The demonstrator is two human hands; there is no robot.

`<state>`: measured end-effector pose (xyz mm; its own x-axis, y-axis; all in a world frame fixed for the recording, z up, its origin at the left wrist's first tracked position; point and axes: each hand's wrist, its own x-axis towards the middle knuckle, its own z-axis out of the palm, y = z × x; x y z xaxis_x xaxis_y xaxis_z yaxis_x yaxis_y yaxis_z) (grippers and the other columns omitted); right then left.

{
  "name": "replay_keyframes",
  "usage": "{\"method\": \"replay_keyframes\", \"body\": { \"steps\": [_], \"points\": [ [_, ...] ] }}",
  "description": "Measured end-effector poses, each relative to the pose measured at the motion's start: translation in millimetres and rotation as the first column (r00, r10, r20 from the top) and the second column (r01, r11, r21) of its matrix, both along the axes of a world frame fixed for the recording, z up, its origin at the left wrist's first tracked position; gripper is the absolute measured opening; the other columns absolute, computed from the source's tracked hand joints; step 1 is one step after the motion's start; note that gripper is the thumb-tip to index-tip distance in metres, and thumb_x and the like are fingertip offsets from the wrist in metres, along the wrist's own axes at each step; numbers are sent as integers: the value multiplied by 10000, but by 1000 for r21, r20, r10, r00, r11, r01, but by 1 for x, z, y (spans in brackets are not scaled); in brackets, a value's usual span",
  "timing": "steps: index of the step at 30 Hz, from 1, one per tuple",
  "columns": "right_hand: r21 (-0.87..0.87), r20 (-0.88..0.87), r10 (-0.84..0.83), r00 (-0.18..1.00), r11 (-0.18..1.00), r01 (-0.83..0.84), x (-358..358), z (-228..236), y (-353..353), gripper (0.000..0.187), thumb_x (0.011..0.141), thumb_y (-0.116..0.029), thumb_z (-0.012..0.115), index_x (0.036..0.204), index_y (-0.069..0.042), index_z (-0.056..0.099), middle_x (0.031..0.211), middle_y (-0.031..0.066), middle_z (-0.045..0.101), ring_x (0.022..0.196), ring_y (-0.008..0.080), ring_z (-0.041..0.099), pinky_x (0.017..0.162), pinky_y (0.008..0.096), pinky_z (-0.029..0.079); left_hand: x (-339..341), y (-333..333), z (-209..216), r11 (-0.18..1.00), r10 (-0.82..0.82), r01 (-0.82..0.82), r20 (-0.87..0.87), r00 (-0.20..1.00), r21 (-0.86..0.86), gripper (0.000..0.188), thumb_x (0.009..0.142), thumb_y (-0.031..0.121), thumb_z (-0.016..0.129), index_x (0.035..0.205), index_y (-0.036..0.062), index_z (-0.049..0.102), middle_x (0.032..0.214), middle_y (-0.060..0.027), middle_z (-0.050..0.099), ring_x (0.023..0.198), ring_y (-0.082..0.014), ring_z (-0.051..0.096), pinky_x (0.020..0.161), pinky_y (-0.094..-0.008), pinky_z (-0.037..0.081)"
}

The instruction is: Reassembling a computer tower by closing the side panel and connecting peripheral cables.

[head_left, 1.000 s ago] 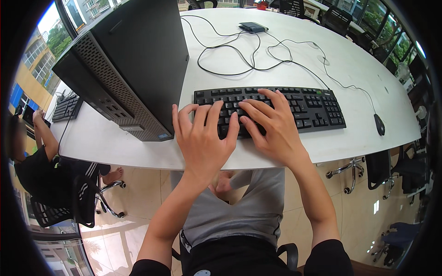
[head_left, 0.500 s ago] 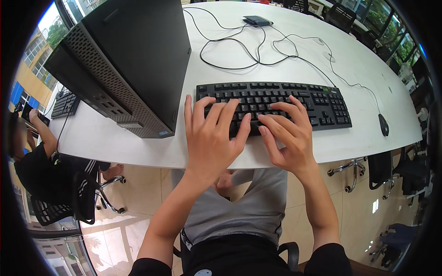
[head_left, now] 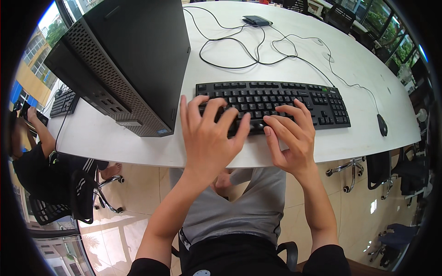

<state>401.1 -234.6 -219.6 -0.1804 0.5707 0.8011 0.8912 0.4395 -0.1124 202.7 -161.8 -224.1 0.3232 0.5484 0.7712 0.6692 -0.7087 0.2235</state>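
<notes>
A black keyboard (head_left: 271, 103) lies on the white table in front of me. Over its left part is my left hand (head_left: 209, 133), fingers spread and bent, slightly smeared by motion. My right hand (head_left: 292, 135) rests at the front middle, its curled fingers apart and its fingertips on or just above the keys. Neither hand holds anything. Beneath the fingers some keys are hidden, so exact contact cannot be made out on the left.
A black computer tower (head_left: 138, 64) stands upright left of the keyboard. Behind lie looped black cables (head_left: 230, 67) and a small dark box (head_left: 258, 20). A black mouse (head_left: 382, 125) is at the right edge of the white table (head_left: 322, 147). At far left another person (head_left: 37, 161) sits by a second keyboard (head_left: 63, 103).
My left hand has shifted slightly left, with its fingers curling more. The right hand's fingers have moved a little to the right across the keys.
</notes>
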Motion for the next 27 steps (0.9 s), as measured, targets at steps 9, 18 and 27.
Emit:
{"method": "replay_keyframes", "body": {
  "steps": [9, 18, 27],
  "points": [
    [-1, -7, -32, 999, 999, 32, -2, 0, -4, 217, 850, -75, 811, 1066, -79, 795, 958, 47, 781, 1012, 306, 710, 1096, 597, 471, 5, -3, 1, 995, 58, -62, -50, 997, -74, 325, 918, 383, 815, 1111, 121, 821, 1289, -85, 683, 1299, -416, 525, 1208, -716, 302],
    [-56, 23, -36, 999, 998, 37, 0, 0, -6, 213, 853, -83, 812, 1065, -75, 803, 940, 43, 789, 1035, 303, 707, 1104, 589, 468, 6, 1, -3, 993, -23, 9, -121, 992, -119, 448, 934, 453, 795, 1238, 124, 782, 1475, -125, 583, 1431, -494, 399, 1242, -741, 234],
    [-75, 11, -107, 994, 991, 107, 14, 1, -7, 272, 874, -112, 804, 1146, -101, 798, 1076, 42, 788, 1159, 322, 670, 1117, 582, 454, 5, 0, -3, 987, -70, 60, -62, 996, -149, 416, 933, 373, 806, 1249, 106, 767, 1426, -128, 624, 1387, -485, 443, 1211, -686, 325]
  ]
}}
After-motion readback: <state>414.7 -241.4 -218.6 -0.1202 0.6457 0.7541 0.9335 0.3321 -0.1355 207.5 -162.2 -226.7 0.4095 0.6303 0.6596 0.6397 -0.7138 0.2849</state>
